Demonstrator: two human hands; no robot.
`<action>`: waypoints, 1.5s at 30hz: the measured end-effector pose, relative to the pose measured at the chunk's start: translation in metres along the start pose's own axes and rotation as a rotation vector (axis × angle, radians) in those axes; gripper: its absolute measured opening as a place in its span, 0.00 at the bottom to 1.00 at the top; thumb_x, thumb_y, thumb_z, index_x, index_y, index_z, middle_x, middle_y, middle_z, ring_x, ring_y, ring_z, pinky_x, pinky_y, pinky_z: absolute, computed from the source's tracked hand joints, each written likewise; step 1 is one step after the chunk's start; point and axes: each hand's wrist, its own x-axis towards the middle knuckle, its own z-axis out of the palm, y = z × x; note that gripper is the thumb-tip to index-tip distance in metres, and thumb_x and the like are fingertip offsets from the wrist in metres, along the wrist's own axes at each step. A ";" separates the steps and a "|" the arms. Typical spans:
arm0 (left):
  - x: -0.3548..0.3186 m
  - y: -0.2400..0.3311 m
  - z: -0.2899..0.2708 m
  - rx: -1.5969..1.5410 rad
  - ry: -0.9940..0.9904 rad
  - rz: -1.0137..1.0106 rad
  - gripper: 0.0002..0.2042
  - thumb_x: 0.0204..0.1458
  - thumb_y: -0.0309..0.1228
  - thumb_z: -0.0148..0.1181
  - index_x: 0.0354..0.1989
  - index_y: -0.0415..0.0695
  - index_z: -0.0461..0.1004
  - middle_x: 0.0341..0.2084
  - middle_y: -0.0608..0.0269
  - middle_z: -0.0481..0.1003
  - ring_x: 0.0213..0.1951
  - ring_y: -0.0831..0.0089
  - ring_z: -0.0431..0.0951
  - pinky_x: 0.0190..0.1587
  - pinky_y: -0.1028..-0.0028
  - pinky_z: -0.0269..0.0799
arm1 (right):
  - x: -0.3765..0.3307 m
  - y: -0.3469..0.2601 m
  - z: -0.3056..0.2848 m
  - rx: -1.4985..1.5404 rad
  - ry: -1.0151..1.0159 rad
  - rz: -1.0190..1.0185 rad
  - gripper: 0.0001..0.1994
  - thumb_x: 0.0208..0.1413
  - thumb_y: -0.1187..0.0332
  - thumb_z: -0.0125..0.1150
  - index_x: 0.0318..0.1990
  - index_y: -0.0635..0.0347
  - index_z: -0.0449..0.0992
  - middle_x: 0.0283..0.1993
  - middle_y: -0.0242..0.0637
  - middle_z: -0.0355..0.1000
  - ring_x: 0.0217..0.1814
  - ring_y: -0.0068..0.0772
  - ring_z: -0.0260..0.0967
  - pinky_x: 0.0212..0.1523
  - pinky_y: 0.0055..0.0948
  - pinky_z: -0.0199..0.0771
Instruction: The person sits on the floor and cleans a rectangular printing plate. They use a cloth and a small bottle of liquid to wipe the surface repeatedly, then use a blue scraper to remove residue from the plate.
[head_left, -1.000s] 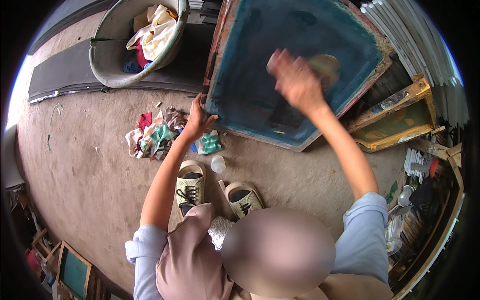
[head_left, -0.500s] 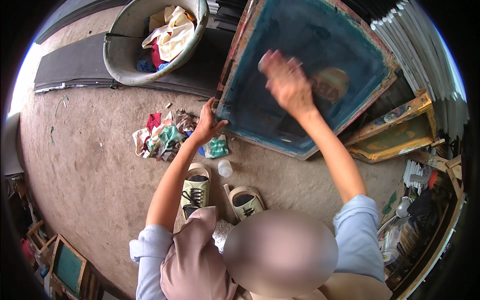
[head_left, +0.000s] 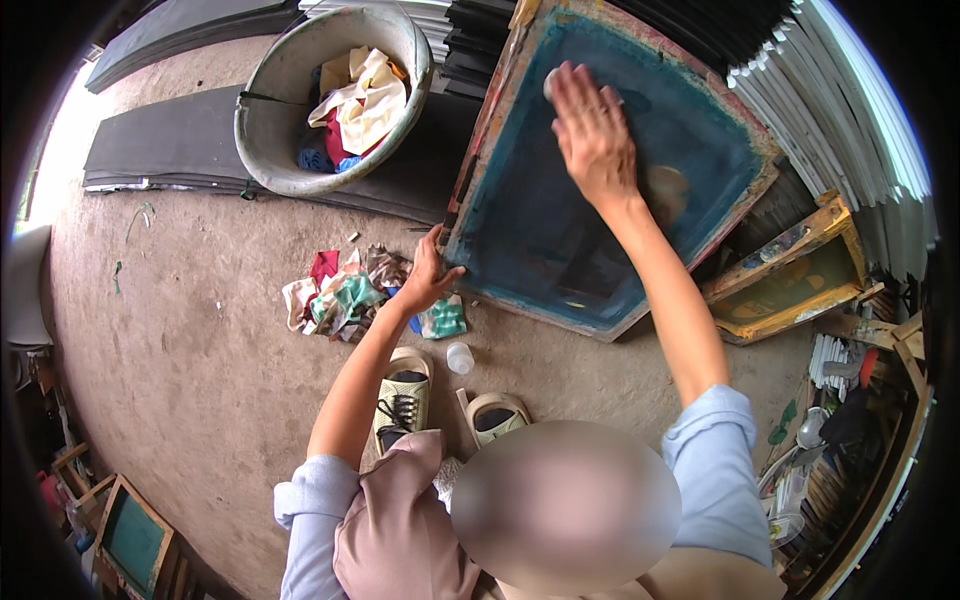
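A large silk-screen frame (head_left: pixel 700 262) with blue-green mesh leans in front of me. My left hand (head_left: pixel 428 277) grips its lower left edge, thumb over the mesh side. My right hand (head_left: pixel 597 140) lies on the upper mesh with fingers stretched out. Under it is a pale rag (head_left: pixel 550 84); only a bit shows past the fingertips, and the rest is hidden. A faded brownish oval (head_left: pixel 665 192) marks the mesh beside my right wrist.
A grey tub (head_left: pixel 262 130) of cloths stands at the far left. Crumpled rags (head_left: pixel 340 295) and a small translucent cup (head_left: pixel 460 358) lie near my shoes. A smaller yellow-edged screen frame (head_left: pixel 785 275) leans at right. White slatted stacks (head_left: pixel 830 120) rise behind it.
My right hand has slid up the mesh with the rag, away from me. The left hand keeps its hold on the frame. The whole view has shifted slightly.
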 end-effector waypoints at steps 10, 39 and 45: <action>0.003 -0.005 0.004 -0.049 -0.001 -0.002 0.40 0.50 0.34 0.62 0.65 0.34 0.43 0.59 0.40 0.53 0.63 0.48 0.53 0.65 0.60 0.48 | -0.145 -0.079 0.017 0.300 -0.412 -0.285 0.32 0.50 0.63 0.58 0.65 0.55 0.59 0.69 0.33 0.55 0.71 0.28 0.50 0.69 0.33 0.50; -0.007 0.021 0.012 0.085 0.138 0.008 0.40 0.48 0.26 0.61 0.66 0.39 0.43 0.48 0.39 0.60 0.51 0.45 0.61 0.56 0.58 0.58 | -0.154 -0.132 0.031 0.107 -0.381 -0.087 0.26 0.56 0.64 0.50 0.64 0.58 0.62 0.70 0.33 0.52 0.73 0.29 0.47 0.68 0.33 0.49; -0.047 0.027 -0.028 0.149 0.214 0.007 0.28 0.45 0.14 0.53 0.58 0.46 0.64 0.52 0.48 0.63 0.55 0.49 0.63 0.60 0.62 0.59 | -0.210 -0.149 -0.003 0.417 -0.534 -0.120 0.24 0.50 0.78 0.48 0.59 0.65 0.66 0.66 0.35 0.59 0.71 0.31 0.51 0.68 0.34 0.53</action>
